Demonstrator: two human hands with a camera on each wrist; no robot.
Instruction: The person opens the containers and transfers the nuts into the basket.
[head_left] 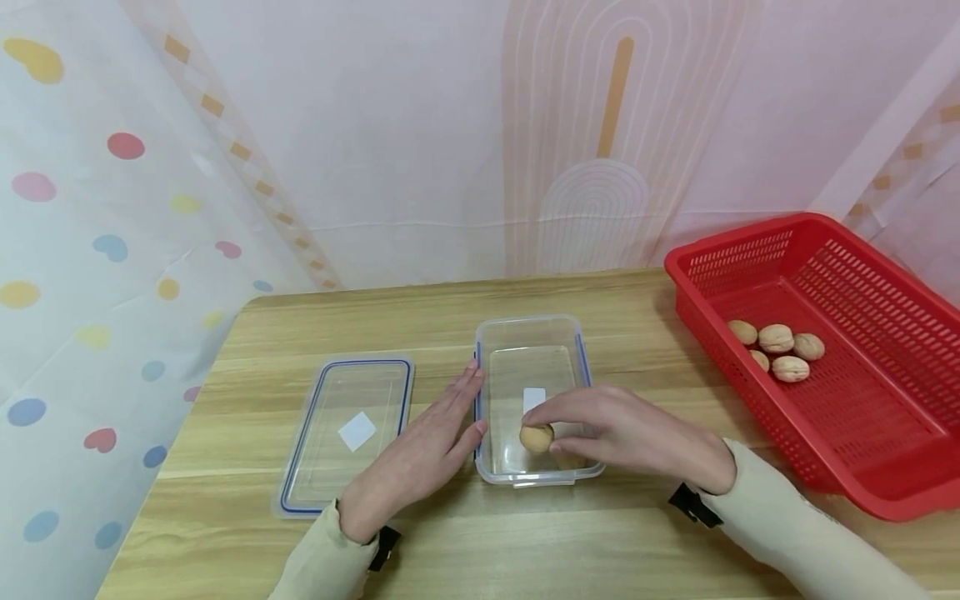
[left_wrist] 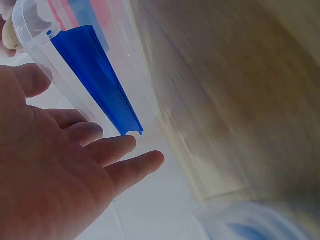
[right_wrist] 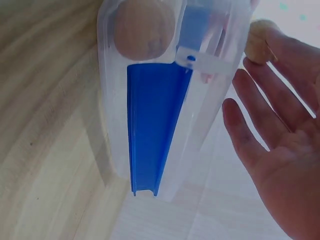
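Note:
A clear plastic food container (head_left: pixel 534 333) with blue side clips stands lidless on the table. Over its near half my right hand (head_left: pixel 611 425) pinches a walnut (head_left: pixel 537 438) between thumb and fingers. Another walnut (right_wrist: pixel 145 30) rests inside the container in a corner, seen through the wall in the right wrist view; my right hand mostly covers it in the head view. My left hand (head_left: pixel 427 446) lies along the container's left side with extended fingers, the tips at the wall by the blue clip (left_wrist: pixel 100 80).
The container's lid (head_left: pixel 356 479), blue-sealed with a white label, lies flat at the left. A red perforated basket (head_left: pixel 862 375) at the right holds several walnuts (head_left: pixel 791 368). A patterned cloth (head_left: pixel 420 150) hangs behind the wooden table (head_left: pixel 247 400).

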